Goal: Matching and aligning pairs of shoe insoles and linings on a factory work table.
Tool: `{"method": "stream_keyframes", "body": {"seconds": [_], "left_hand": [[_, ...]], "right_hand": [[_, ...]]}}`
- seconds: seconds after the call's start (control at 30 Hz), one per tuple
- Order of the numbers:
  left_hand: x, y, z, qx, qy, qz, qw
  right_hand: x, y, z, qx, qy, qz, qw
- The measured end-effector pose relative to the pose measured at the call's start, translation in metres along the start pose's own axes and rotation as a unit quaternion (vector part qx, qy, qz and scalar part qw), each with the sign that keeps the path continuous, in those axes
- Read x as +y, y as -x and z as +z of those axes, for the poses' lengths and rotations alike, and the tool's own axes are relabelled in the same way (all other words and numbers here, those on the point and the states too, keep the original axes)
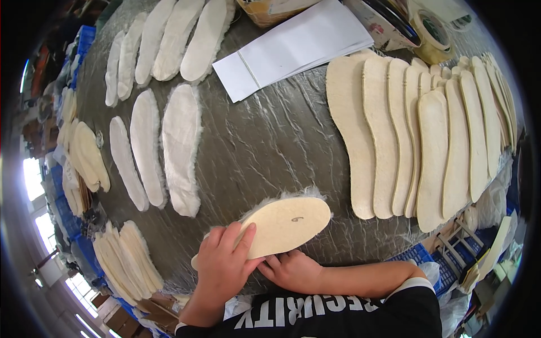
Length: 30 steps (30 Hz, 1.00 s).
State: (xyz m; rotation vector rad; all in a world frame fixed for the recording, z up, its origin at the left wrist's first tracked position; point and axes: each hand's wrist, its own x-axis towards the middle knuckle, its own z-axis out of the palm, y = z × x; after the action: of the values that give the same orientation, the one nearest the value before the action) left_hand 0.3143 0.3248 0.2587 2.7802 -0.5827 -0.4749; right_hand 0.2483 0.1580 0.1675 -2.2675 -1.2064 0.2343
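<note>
A cream insole (290, 222) with white fluffy fur showing along its far edge lies tilted over the table's near side. Its smooth face is up and carries a small handwritten mark. My left hand (222, 262) grips its left end, thumb on top and the other fingers bent over the far side. At the near edge of the insole, my right hand (293, 273) is closed, with its fingertips against the edge and partly hidden. Three white fleecy insoles, one of them broad (181, 149), lie beyond my left hand.
Overlapping rows of cream insoles (433, 160) cover the table's right side. White fleecy insoles (205, 42) lie at the far left, and a stack (128, 262) sits near left. A banded bundle of white paper (298, 48) and rolls of tape (433, 34) are at the back.
</note>
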Motion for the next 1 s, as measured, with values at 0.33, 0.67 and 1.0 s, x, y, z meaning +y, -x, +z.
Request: {"method": "stream_keyframes", "body": {"seconds": [0.33, 0.67, 1.0], "left_hand": [[-0.004, 0.002, 0.007, -0.004, 0.033, -0.010, 0.999], [-0.010, -0.001, 0.008, -0.011, 0.047, -0.005, 0.999], [-0.014, -0.005, 0.013, -0.025, 0.060, -0.012, 0.998]], "right_hand": [[0.005, 0.000, 0.002, 0.002, -0.031, -0.022, 0.999], [0.007, 0.001, -0.006, -0.073, -0.049, -0.039, 0.995], [0.012, 0.005, -0.003, -0.041, -0.121, -0.057, 0.990]]}}
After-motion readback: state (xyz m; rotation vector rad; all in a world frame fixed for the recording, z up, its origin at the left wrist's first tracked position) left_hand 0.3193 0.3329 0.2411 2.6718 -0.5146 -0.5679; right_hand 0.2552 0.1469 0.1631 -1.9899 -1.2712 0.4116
